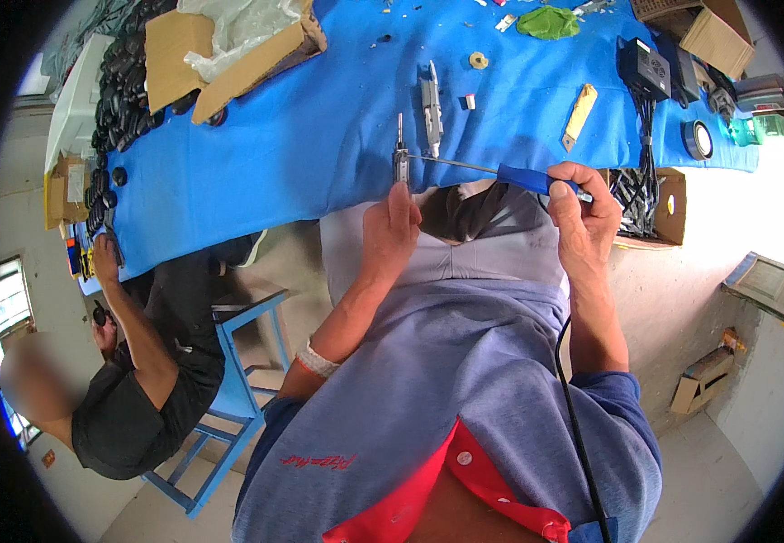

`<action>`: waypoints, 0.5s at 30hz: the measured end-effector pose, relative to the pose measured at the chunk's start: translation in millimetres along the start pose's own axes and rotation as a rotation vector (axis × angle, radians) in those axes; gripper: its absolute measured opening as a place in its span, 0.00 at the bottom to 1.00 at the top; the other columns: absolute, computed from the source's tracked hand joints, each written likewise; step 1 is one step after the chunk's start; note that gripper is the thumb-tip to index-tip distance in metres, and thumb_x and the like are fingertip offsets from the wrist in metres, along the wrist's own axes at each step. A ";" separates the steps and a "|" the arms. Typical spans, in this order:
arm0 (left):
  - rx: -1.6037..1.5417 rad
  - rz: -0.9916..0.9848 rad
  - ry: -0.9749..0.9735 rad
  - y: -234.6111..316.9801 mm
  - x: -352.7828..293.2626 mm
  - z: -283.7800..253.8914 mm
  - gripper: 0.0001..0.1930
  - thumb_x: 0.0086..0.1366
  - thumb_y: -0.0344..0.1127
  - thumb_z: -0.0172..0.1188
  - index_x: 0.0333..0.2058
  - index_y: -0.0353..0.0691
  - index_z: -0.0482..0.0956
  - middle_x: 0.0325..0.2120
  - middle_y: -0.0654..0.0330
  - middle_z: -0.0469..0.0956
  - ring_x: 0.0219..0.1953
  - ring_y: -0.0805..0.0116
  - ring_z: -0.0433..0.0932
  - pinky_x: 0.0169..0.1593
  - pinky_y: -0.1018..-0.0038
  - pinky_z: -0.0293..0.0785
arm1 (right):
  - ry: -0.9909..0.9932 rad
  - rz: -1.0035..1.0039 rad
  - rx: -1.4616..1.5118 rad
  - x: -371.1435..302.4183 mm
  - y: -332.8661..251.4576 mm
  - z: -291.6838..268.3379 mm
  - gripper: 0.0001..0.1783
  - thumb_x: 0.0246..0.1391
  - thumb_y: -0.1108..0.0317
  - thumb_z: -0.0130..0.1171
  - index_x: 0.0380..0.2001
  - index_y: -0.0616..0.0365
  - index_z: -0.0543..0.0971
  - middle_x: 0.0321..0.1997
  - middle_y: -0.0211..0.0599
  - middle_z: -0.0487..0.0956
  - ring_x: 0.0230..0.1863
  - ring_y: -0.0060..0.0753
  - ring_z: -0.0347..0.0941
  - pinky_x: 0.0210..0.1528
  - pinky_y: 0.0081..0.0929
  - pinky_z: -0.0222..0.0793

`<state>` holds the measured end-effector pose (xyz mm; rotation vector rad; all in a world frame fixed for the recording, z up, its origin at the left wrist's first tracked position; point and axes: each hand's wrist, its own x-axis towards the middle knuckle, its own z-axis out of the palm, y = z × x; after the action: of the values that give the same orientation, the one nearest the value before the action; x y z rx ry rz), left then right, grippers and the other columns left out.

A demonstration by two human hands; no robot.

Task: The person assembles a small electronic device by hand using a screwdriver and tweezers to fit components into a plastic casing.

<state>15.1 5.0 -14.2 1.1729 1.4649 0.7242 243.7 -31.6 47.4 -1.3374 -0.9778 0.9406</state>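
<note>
My left hand (pixel 394 226) is closed around the lower end of a small grey part with a thin metal rod (pixel 401 161), which points away from me at the table's near edge. In my right hand (pixel 584 213) is a screwdriver (pixel 525 177) with a blue handle, pinched by thumb and fingers. Its long shaft runs left, and the tip meets or nearly meets the side of the grey part; I cannot tell whether it sits in a screw. Just beyond lies a longer grey and white slim piece (pixel 432 109), with a small white and red block (pixel 470 102) beside it.
A blue cloth (pixel 256 149) covers the table. On it are a yellow-handled cutter (pixel 580 118), a brass-coloured ring (pixel 478 60), a black power unit (pixel 644 68), and an open cardboard box (pixel 179 54) beside many dark rounded pieces (pixel 120 81). Another person (pixel 147 389) sits at left.
</note>
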 end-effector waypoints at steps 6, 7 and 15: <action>-0.151 -0.022 -0.024 -4.4 1.0 0.2 0.30 0.69 0.56 0.41 0.18 0.36 0.68 0.10 0.63 0.65 0.12 0.75 0.65 0.16 0.77 0.59 | 0.005 -0.020 -0.031 0.5 -6.1 2.6 0.09 0.56 0.71 0.58 0.38 0.63 0.77 0.27 0.20 0.72 0.21 0.06 0.57 0.20 0.09 0.49; -0.202 -0.060 -0.037 -1.5 -0.2 -0.4 0.30 0.68 0.58 0.41 0.18 0.37 0.68 0.10 0.64 0.65 0.11 0.76 0.65 0.15 0.78 0.57 | 0.008 -0.022 -0.046 0.6 -6.2 2.7 0.09 0.56 0.71 0.58 0.38 0.63 0.77 0.27 0.20 0.72 0.21 0.06 0.57 0.20 0.09 0.50; -0.360 -0.197 -0.103 3.0 0.1 -5.6 0.33 0.64 0.66 0.41 0.18 0.40 0.69 0.09 0.66 0.63 0.09 0.77 0.59 0.13 0.79 0.51 | -0.006 -0.032 -0.043 1.2 -6.6 2.6 0.08 0.55 0.72 0.58 0.37 0.63 0.78 0.26 0.22 0.73 0.21 0.06 0.58 0.20 0.09 0.50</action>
<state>10.6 6.9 -10.1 0.7686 1.2782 0.7423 241.5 -29.8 54.0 -1.3521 -1.0259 0.9046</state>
